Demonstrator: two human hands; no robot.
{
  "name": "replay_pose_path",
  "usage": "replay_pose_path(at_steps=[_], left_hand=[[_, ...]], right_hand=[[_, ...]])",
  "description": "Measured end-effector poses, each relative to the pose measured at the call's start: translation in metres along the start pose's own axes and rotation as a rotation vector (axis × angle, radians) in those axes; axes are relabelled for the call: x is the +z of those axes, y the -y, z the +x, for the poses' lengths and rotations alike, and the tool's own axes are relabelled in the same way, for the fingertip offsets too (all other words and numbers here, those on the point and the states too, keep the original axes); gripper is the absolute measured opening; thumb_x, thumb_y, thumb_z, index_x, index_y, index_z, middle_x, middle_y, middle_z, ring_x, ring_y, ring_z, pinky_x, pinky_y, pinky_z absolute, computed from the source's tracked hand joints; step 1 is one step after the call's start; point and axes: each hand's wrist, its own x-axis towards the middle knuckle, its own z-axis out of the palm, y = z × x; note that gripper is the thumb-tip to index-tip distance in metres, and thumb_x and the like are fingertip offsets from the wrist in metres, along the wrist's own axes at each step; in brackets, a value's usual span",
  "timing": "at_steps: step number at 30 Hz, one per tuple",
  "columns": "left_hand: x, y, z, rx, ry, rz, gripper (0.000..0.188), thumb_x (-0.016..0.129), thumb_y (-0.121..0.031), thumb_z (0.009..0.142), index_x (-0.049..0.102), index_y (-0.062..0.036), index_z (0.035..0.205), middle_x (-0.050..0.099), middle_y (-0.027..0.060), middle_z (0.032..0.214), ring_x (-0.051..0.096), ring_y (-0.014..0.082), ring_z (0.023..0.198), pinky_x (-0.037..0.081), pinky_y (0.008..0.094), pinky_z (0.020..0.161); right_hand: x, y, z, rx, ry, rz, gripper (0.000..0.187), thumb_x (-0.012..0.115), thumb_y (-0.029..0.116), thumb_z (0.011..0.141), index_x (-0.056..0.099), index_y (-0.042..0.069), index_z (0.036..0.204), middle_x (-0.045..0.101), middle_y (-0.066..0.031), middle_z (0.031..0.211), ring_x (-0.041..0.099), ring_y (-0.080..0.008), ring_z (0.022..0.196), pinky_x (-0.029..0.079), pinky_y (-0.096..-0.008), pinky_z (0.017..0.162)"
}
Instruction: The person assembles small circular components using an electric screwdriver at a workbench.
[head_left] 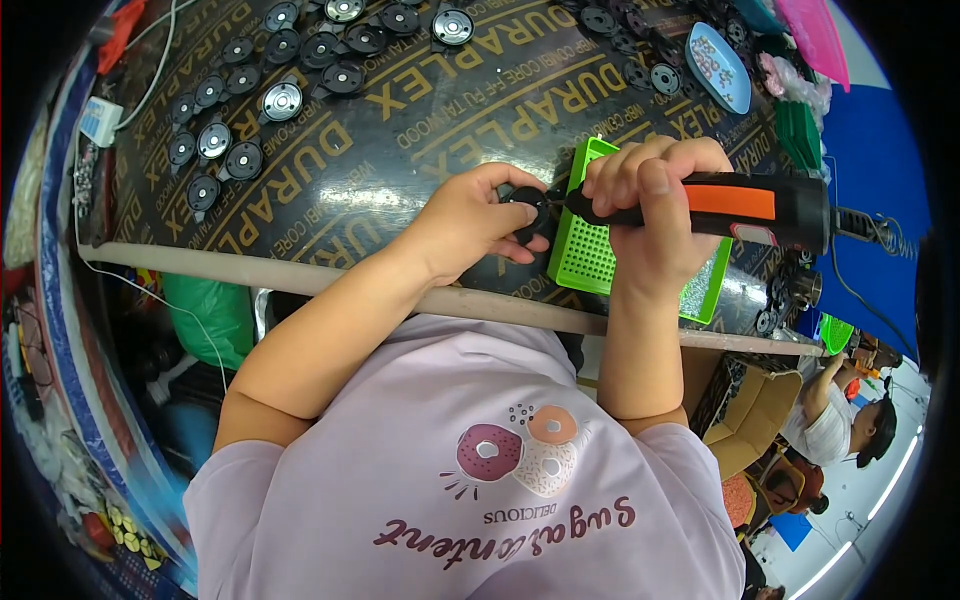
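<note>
Between the thumb and fingers of my left hand (462, 222) is a small round black plastic part (524, 222), held over the table. My right hand (657, 215) is wrapped around a black electric screwdriver (735, 203) with an orange panel, lying almost level and pointing left. Its tip meets or nearly meets the part's right edge; contact is too small to tell. Under the right hand, partly hidden, a bright green plastic tray (568, 268) has a section of small holes and another with small shiny metal pieces, likely screws.
Several similar black round parts (283, 101), some with silver discs, lie at the far left; others (598, 20) sit far right. A light-blue dish (718, 68) holds small pieces. A coiled cord (880, 232) trails from the screwdriver. Along the near side runs the table edge (250, 264).
</note>
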Motion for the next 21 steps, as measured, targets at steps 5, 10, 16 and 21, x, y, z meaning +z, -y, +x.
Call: replay_pose_path(at_steps=[5,10,16,21], left_hand=[[0.0,0.002,0.0,0.004,-0.018,0.0,0.027,0.056,0.001,0.088,0.054,0.0014,0.115,0.059,0.0104,0.091,0.068,0.0212,0.077,0.058,0.0267,0.062],[-0.002,0.003,0.002,0.019,0.001,0.022,0.031,0.058,-0.002,0.089,0.052,0.0015,0.118,0.064,0.0129,0.094,0.068,0.0214,0.078,0.06,0.0307,0.068],[0.003,0.002,0.001,0.018,-0.007,0.0,0.027,0.057,0.001,0.088,0.055,0.0001,0.115,0.061,0.011,0.092,0.068,0.0203,0.076,0.058,0.0265,0.063],[0.006,0.004,-0.004,0.037,-0.085,0.074,0.029,0.055,0.001,0.088,0.054,-0.0012,0.117,0.062,0.0127,0.094,0.068,0.02,0.079,0.058,0.027,0.065]], right_hand=[[0.002,0.0,-0.003,-0.066,0.155,-0.225,0.015,0.056,-0.001,0.085,0.042,0.005,0.084,0.052,-0.0102,0.064,0.05,-0.0187,0.05,0.047,-0.0363,0.054],[0.003,-0.002,-0.006,-0.047,0.111,-0.165,0.018,0.057,-0.003,0.084,0.042,0.005,0.084,0.051,-0.0099,0.063,0.049,-0.018,0.05,0.047,-0.0361,0.054],[-0.001,-0.001,-0.004,-0.096,0.254,-0.104,0.021,0.065,0.002,0.082,0.045,0.006,0.086,0.053,-0.0086,0.065,0.052,-0.0189,0.052,0.048,-0.0357,0.055],[-0.014,0.024,0.011,-0.173,0.282,0.0,0.032,0.068,0.033,0.086,0.049,0.008,0.09,0.053,-0.0049,0.066,0.053,-0.0186,0.054,0.047,-0.035,0.055]])
